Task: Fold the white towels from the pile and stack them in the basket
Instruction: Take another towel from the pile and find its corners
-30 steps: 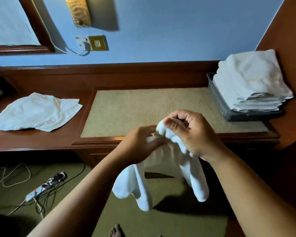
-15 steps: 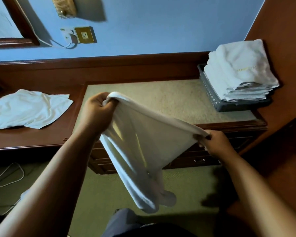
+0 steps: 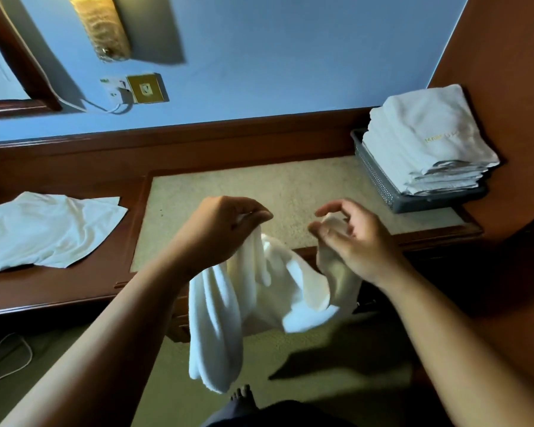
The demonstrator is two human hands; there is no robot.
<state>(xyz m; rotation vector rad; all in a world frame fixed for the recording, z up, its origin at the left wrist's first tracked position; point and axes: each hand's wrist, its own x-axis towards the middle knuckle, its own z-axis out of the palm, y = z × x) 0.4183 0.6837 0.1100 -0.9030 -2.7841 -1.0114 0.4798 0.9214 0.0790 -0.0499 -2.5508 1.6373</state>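
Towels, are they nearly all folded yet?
Nearly. A tall stack of folded towels already sits in the basket. One towel hangs unfolded, pinched between the left hand and right hand. The loose pile on the desk looks thin, though I cannot count what is left in it.

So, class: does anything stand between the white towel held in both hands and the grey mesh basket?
Nothing visible does: only beige desk mat lies between the hanging white towel and the grey mesh basket, already piled with folded white towels.
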